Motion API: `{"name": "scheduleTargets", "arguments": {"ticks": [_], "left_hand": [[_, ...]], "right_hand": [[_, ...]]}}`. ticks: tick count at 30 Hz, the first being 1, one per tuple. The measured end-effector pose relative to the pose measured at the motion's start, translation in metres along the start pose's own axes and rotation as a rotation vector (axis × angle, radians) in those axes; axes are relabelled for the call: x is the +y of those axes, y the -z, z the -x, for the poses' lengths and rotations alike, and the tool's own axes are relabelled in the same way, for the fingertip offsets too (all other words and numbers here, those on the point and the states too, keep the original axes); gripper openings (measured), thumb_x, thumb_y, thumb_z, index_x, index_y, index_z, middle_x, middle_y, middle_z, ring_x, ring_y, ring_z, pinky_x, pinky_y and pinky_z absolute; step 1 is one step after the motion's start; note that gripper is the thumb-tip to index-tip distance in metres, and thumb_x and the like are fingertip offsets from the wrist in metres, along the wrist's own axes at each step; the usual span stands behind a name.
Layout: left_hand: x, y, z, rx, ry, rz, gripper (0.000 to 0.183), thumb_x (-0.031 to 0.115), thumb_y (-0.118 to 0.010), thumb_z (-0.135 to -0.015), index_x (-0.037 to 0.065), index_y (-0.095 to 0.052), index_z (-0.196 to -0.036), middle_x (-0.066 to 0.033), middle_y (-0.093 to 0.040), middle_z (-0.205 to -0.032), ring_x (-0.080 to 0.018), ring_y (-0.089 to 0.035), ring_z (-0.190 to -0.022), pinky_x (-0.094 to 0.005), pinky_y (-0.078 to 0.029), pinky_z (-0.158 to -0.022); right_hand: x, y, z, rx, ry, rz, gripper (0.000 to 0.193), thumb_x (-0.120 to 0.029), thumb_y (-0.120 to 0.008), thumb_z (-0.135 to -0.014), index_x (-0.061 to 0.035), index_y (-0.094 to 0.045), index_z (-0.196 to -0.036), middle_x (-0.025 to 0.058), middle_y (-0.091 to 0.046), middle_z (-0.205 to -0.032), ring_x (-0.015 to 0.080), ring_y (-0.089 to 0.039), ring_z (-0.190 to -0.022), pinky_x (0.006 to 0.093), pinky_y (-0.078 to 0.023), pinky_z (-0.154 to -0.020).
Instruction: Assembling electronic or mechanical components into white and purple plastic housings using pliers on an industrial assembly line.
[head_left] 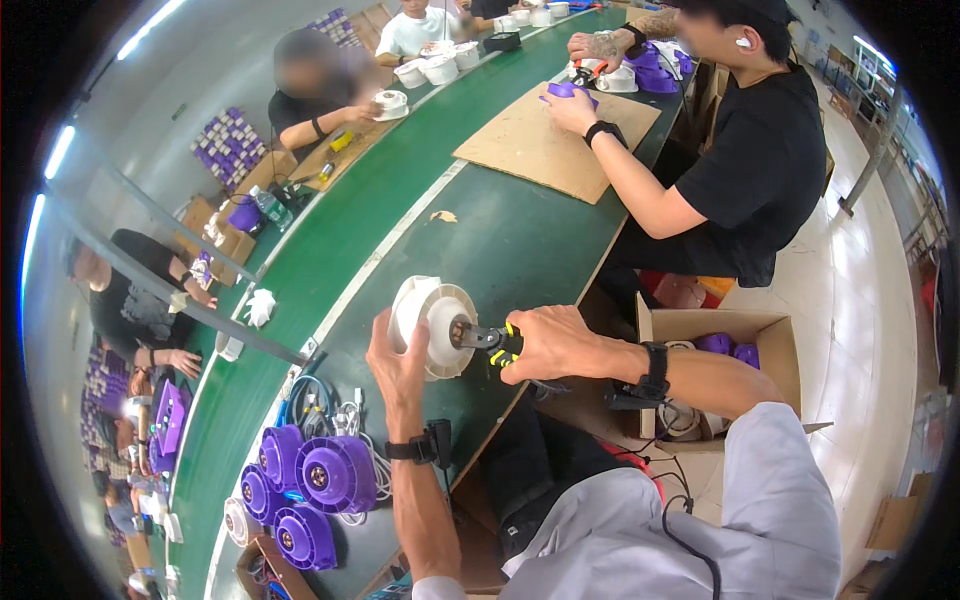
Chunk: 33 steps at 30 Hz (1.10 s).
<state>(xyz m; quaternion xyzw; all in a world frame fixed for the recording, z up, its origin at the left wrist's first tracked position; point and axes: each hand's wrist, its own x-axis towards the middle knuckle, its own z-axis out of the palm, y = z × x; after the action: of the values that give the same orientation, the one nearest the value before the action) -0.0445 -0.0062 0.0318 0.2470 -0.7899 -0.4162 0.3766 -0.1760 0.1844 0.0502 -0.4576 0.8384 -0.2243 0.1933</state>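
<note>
The left hand [398, 365] is gripping a white housing [447, 305] just above the green table [380, 285], fingers curling behind its rim. The right hand [553, 342] is closing round the black-and-yellow pliers [490, 340], whose nose is reaching into the housing's middle.

Over on the right, an open cardboard box [785, 350] is holding purple parts [714, 343] and pale round pieces [680, 420], with the right forearm covering some of its contents. Down at lower left, a smaller box [290, 572] is carrying wires, and the picture's edge is cutting it off. Purple housings [335, 475] are sitting beside it, partly hiding a tangle of cables [350, 415].

The pliers' tips are disappearing inside the housing, so what they're touching is staying hard to make out. The left fingertips are hiding too.
</note>
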Motion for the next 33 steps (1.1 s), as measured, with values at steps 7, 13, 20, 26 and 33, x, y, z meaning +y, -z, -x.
{"name": "scheduleTargets", "arguments": {"ticks": [7, 13, 20, 26, 33], "left_hand": [[-0.014, -0.003, 0.005, 0.101, 0.056, 0.217, 0.042, 0.021, -0.071, -0.084, -0.005, -0.06, -0.115, -0.011, -0.068, -0.098, -0.0194, -0.064, -0.088, -0.0333, -0.051, -0.081], [0.005, 0.026, -0.006, -0.252, 0.309, 0.212, 0.048, 0.024, -0.073, -0.082, -0.008, -0.061, -0.116, -0.0117, -0.068, -0.1, -0.017, -0.063, -0.087, -0.0297, -0.05, -0.079], [-0.004, 0.014, 0.009, -0.173, 0.412, 0.461, 0.045, 0.017, -0.071, -0.08, -0.008, -0.062, -0.116, -0.0121, -0.069, -0.1, -0.018, -0.065, -0.085, -0.0304, -0.05, -0.077], [-0.01, 0.01, 0.014, -0.121, 0.367, 0.456, 0.04, 0.017, -0.069, -0.082, -0.009, -0.064, -0.112, -0.0106, -0.069, -0.097, -0.0165, -0.064, -0.084, -0.0291, -0.049, -0.076], [-0.002, 0.009, 0.005, -0.044, 0.31, 0.301, 0.038, 0.019, -0.068, -0.083, -0.01, -0.065, -0.108, -0.0094, -0.068, -0.093, -0.0153, -0.062, -0.08, -0.0284, -0.048, -0.073]], "right_hand": [[-0.003, -0.018, 0.004, 0.347, 0.124, 0.164, 0.045, -0.029, -0.07, -0.059, 0.0044, -0.066, -0.089, 0.026, -0.066, -0.08, 0.0425, -0.066, -0.075, 0.0485, -0.05, -0.069], [-0.002, -0.001, 0.0, 0.133, 0.142, 0.233, 0.06, -0.037, -0.071, -0.061, 0.0038, -0.062, -0.105, 0.0275, -0.063, -0.09, 0.0419, -0.061, -0.086, 0.0492, -0.044, -0.077], [-0.011, 0.011, -0.003, 0.015, 0.097, 0.243, 0.057, -0.033, -0.069, -0.059, 0.006, -0.062, -0.099, 0.0276, -0.062, -0.082, 0.0432, -0.062, -0.083, 0.049, -0.043, -0.074], [-0.004, 0.007, -0.006, 0.111, 0.242, 0.29, 0.049, -0.027, -0.067, -0.058, 0.0065, -0.061, -0.094, 0.0233, -0.061, -0.067, 0.0436, -0.063, -0.07, 0.0494, -0.046, -0.067], [0.017, 0.004, -0.012, 0.218, 0.525, 0.483, 0.037, -0.021, -0.07, -0.058, 0.0036, -0.055, -0.081, 0.0214, -0.061, -0.069, 0.0353, -0.064, -0.064, 0.0435, -0.049, -0.056]]}}
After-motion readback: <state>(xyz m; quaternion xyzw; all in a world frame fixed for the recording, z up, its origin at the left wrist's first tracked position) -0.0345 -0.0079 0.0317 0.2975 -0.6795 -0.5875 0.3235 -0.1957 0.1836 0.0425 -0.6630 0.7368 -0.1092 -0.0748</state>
